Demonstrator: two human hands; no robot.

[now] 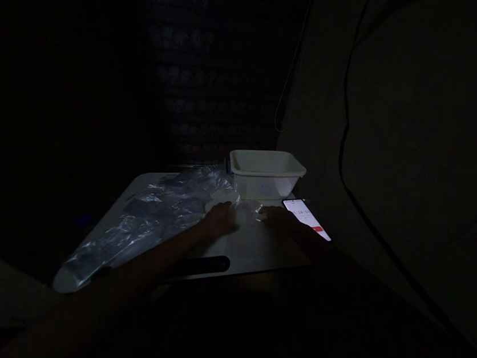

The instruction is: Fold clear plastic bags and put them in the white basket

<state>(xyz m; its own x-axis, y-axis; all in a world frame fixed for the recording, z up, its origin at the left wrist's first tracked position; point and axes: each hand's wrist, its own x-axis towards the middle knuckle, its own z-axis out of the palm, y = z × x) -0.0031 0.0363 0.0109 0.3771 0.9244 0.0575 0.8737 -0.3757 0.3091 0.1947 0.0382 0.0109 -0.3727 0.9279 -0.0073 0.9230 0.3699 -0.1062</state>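
Pale tabletop (pixel 251 255), dark room: before the white tub (pixel 265 189), left hand (pixel 219 220) and right hand (pixel 277 218) flank clear plastic (pixel 245 206); too dim to tell whether either grip pinches it! Crumpled film (pixel 144 214) sprawls front-left of the tub, a lit phone (pixel 303 214) glows front-right.

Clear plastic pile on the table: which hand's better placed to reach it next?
Left hand, likely: it sits beside the clear plastic pile, while the right hand is farther off, near the lit phone. Too dark to confirm either grip.
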